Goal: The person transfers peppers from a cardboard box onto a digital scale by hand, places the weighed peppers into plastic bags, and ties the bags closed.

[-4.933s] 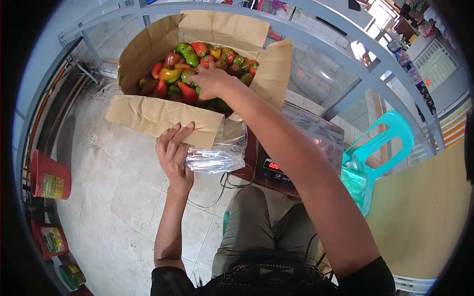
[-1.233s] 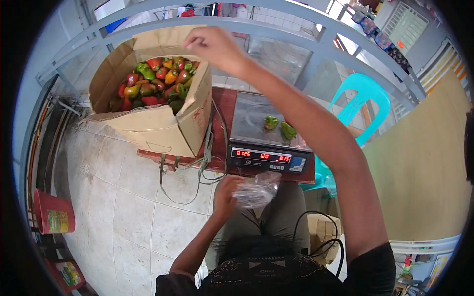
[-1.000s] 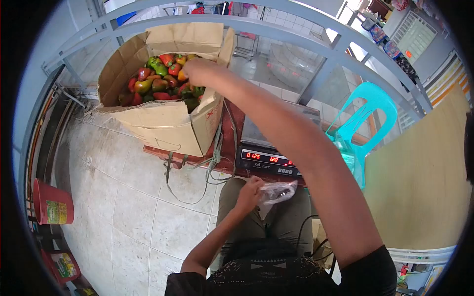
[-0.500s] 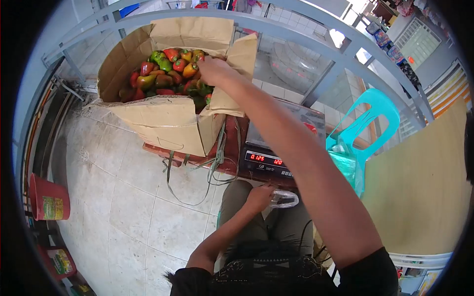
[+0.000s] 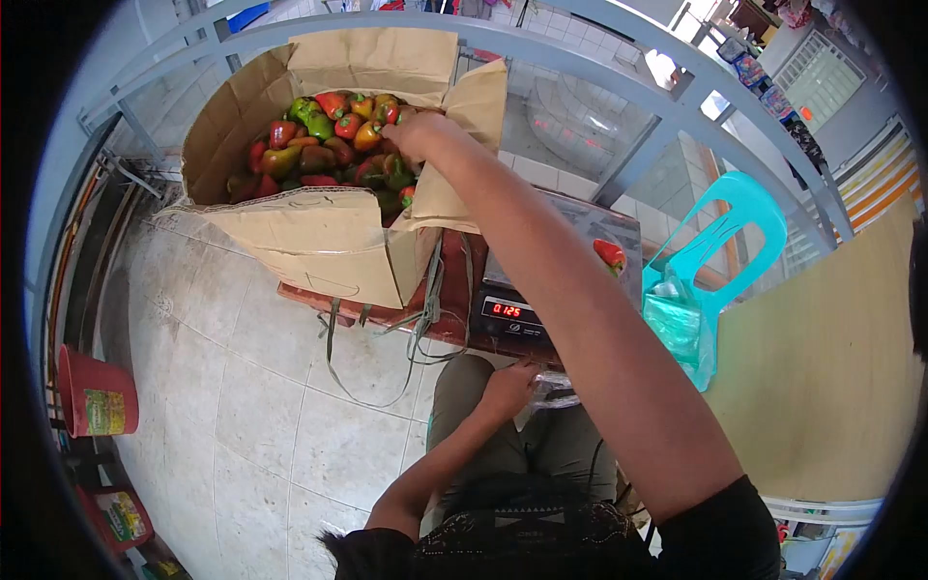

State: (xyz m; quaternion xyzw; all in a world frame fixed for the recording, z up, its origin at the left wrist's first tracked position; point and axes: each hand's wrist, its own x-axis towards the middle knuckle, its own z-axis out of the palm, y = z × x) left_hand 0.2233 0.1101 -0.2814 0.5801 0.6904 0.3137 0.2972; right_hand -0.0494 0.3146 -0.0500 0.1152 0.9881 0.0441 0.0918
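My right hand reaches into the right side of a cardboard box full of red, green and orange peppers. Its fingertips are hidden among the peppers and the box flap. Low in front of the scale, my left hand is closed on a clear plastic bag. The digital scale reads 0.125 on its visible display. A red pepper lies on the scale's plate, and my right forearm covers much of that plate.
A brown table bears the box and scale. A turquoise chair with a green plastic bag stands at the right, beside a wooden board. Red pots line the left side. A grey railing runs behind.
Since the earliest frame, my left hand has left the box flap and taken the clear bag. My right hand has left the box and returned. Peppers have appeared on the scale, whose display has changed.
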